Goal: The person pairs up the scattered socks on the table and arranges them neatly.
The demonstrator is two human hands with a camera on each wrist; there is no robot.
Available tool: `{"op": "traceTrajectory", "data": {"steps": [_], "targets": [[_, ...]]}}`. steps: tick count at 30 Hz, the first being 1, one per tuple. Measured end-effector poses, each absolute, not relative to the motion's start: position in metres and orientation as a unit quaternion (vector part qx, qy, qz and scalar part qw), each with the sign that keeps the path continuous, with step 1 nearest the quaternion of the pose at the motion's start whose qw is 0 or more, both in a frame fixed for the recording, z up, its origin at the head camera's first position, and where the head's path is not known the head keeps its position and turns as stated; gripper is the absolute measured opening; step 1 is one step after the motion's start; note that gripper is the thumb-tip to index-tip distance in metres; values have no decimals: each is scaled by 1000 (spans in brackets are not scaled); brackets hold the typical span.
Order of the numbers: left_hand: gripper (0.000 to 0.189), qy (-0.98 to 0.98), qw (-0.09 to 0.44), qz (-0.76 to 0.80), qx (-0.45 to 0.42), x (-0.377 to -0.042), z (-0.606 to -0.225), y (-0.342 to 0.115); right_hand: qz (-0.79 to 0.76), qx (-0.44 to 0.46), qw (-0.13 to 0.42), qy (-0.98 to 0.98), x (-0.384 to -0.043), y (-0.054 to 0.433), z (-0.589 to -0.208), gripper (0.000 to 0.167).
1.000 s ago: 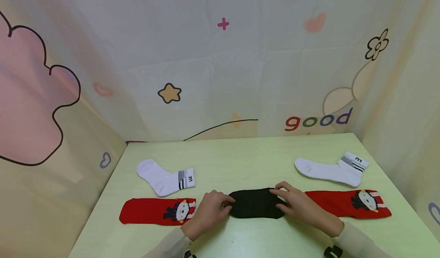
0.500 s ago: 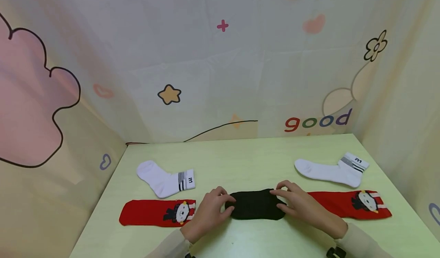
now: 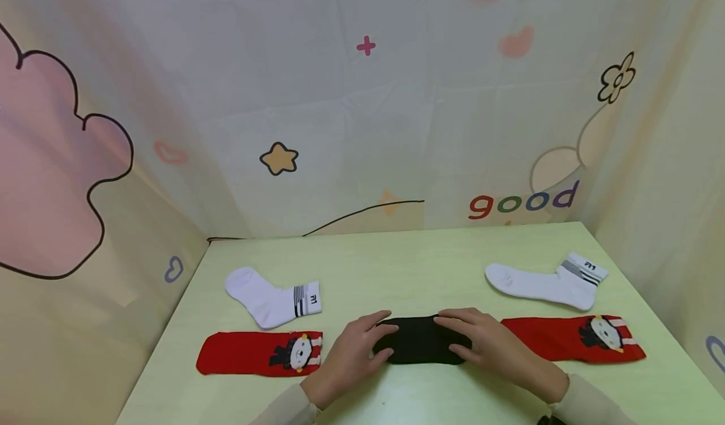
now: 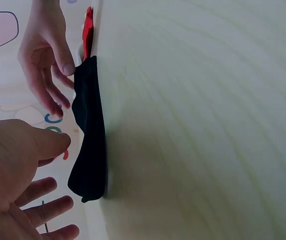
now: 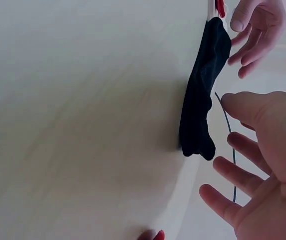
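A black sock lies flat at the front middle of the table, its long side running left to right. My left hand hovers over its left end with fingers spread. Over the right end is my right hand, its fingers loosely bent. Both wrist views show a gap between the near hand's fingers and the sock, whose top looks slightly wavy. One red sock lies left of my left hand. Another red sock lies partly behind my right hand and wrist.
At the back left of the table lies a white sock with a striped cuff, and a matching white sock lies at the back right. A printed curtain hangs behind and along both sides of the table.
Both hands have shifted inward over the black sock, fingers less curled than before. Earlier their fingertips were at its two ends. The red and white socks stay in place.
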State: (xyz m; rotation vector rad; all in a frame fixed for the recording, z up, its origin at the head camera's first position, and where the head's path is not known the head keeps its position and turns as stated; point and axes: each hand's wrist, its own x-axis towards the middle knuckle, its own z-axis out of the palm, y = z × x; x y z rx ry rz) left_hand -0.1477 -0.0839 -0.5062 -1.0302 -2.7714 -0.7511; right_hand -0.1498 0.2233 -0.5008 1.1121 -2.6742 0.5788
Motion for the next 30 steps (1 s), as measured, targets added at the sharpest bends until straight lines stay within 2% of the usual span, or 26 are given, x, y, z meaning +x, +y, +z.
{"op": "traceTrajectory", "data": {"steps": [12, 23, 30], "targets": [[31, -902, 55, -188, -385, -147, -512, -83, 171, 426, 119, -880, -148, 221, -507, 53], [21, -912, 19, -157, -379, -147, -514, -82, 151, 418, 67, -893, -146, 223, -511, 42], [20, -917, 4, -148, -372, -148, -512, -81, 151, 413, 59, -896, -146, 223, -511, 38]]}}
